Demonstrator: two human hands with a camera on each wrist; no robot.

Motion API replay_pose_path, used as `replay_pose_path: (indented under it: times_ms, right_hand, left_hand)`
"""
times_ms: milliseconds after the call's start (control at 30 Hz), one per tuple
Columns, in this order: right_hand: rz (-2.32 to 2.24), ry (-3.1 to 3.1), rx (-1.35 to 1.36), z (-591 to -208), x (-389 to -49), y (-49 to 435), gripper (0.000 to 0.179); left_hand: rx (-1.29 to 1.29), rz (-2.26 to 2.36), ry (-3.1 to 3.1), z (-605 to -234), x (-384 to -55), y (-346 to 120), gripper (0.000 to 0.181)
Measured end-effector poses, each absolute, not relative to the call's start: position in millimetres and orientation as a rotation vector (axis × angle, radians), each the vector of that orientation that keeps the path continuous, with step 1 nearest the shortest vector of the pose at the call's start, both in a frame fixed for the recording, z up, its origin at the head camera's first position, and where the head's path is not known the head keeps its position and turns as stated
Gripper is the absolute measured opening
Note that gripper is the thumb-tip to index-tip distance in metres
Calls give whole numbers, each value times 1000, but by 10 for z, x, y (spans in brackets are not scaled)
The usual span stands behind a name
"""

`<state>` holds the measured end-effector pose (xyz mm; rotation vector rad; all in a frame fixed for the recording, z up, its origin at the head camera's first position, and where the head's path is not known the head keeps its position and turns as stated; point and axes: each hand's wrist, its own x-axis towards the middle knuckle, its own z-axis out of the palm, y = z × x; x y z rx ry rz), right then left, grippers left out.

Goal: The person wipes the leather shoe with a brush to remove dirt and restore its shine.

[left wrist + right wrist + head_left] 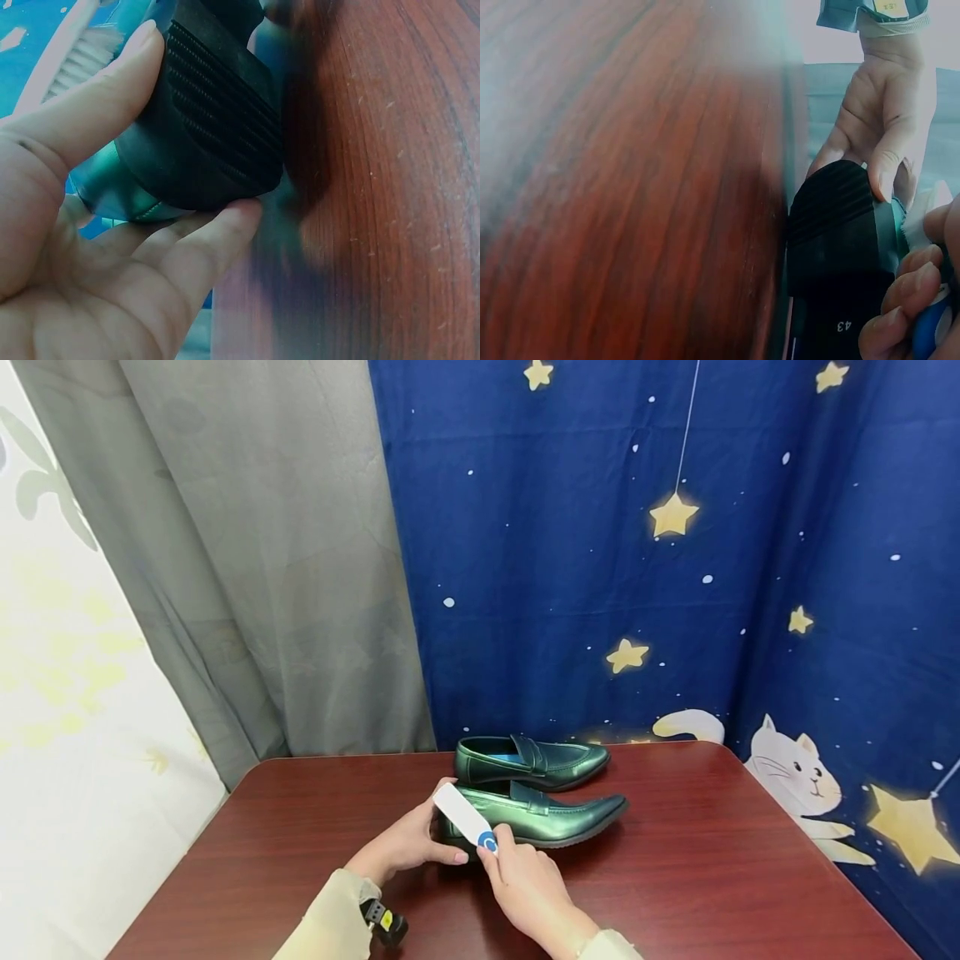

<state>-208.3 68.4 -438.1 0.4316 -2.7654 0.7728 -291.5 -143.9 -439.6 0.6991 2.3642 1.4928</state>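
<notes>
A shiny green loafer (573, 820) is gripped at its heel end by my left hand (405, 842). In the left wrist view the thumb and fingers lie around the black ridged heel (217, 120). The shoe is tipped, so part of its sole (844, 326), marked 43, shows in the right wrist view. My right hand (531, 885) holds a white brush (459, 812) with a blue patch on its handle. Pale bristles (86, 60) face the green side near the heel; whether they touch it, I cannot tell.
A second green loafer (558, 766) stands just behind the held one, toe pointing right, near the far edge of the reddish-brown table (712, 852). Behind the table hang a grey curtain (300, 568) and a blue star-patterned curtain (570, 568).
</notes>
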Motion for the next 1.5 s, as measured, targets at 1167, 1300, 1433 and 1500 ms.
replay_pose_path:
  times_ms: [1167,1300,1433,1500]
  right_hand:
    - [715,-2833,283,-4357,-1965,1212,28]
    - [720,-2850,250,-4339,-1949,1323,27]
    - [711,-2847,219,-4337,-1921,1413,23]
    - [710,-2843,210,-4341,-1903,1454,21]
  left_hand:
    - [626,1426,2324,-4350,-2975,-1471,115]
    - [641,1428,2315,-4353,-2981,-1473,114]
    - [647,1427,2317,-4359,-2983,-1476,114]
    - [648,1423,2321,-4364,-2984,-1476,115]
